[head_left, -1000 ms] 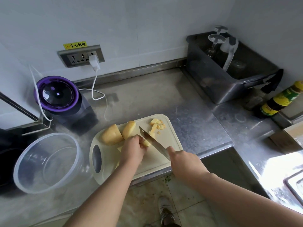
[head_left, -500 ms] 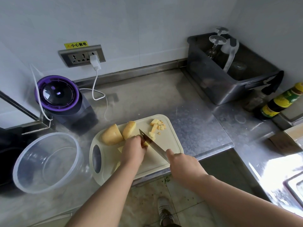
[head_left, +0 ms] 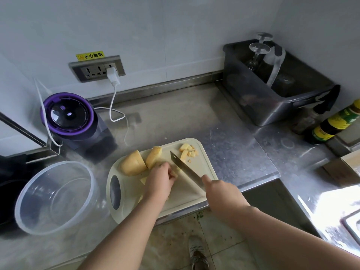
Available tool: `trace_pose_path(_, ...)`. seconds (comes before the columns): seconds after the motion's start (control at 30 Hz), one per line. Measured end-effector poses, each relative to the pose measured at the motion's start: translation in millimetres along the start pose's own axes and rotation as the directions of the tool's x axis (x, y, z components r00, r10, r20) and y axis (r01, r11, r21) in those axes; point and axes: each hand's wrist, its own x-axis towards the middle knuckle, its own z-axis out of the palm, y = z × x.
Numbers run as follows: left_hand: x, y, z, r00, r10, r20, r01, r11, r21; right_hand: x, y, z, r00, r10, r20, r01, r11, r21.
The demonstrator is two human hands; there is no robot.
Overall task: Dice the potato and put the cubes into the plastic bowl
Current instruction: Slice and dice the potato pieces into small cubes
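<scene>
A cream cutting board lies at the counter's front edge. Two large peeled potato pieces sit at its far left, and several small potato cubes lie at its far right. My left hand curls over a potato strip in the middle of the board and hides most of it. My right hand grips the handle of a knife, forefinger along the spine. The blade stands just right of my left fingers. The clear plastic bowl stands left of the board with nothing in it.
A purple-lidded appliance stands behind the bowl, its white cable plugged into the wall socket. A dark tub with upturned glasses sits at the back right, with sauce bottles beside it. The sink edge shows at the right.
The knife blade has shifted slightly along the strip next to my left fingers. The camera view dipped a little; both hands stay in place on the board.
</scene>
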Motion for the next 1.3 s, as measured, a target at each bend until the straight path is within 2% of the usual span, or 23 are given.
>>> trace_pose_path(0.27, 16, 21, 7, 0.998, 0.055, -0.027, -0.056, 0.998, -0.01, 6, 32, -18, 0.996, 0.048, -0.079, -0.044, 0.997, 0.06)
trace_pose_path(0.43, 19, 32, 2, 1.0, -0.009, 0.005, 0.01, 0.988, -0.153, 1, 41, -19, 0.995, 0.012, -0.098, -0.006, 0.998, 0.067)
trace_pose_path(0.63, 8, 1, -35, 0.997, 0.023, 0.069, -0.004, 0.963, -0.27, 1, 29, -17, 0.995, -0.039, -0.086, 0.046, 0.996, 0.078)
trace_pose_path(0.7, -1, -16, -53, 0.993, 0.04, 0.111, -0.017, 0.979, -0.201, 1, 23, -15, 0.996, -0.054, -0.078, 0.06, 0.995, 0.078)
trace_pose_path(0.8, -16, -37, -65, 0.966, 0.052, 0.253, -0.041, 0.998, -0.049, 1, 13, -10, 0.997, -0.054, -0.056, 0.059, 0.994, 0.089)
trace_pose_path(0.9, -30, -42, -64, 0.953, 0.104, 0.285, -0.132, 0.988, 0.08, -1, 6, -5, 0.998, -0.046, -0.043, 0.05, 0.994, 0.099)
trace_pose_path(1.03, -40, -32, -58, 0.914, 0.243, 0.324, -0.349, 0.879, 0.326, -5, 3, -3, 0.998, -0.053, -0.044, 0.057, 0.994, 0.096)
trace_pose_path(1.1, -40, -30, -53, 0.923, 0.241, 0.299, -0.354, 0.835, 0.421, -8, 3, -2, 0.998, -0.051, -0.045, 0.055, 0.994, 0.1)
trace_pose_path(1.3, -43, -26, -51, 0.934, 0.213, 0.287, -0.321, 0.854, 0.409, -14, 5, -2, 0.998, -0.022, -0.058, 0.03, 0.988, 0.15)
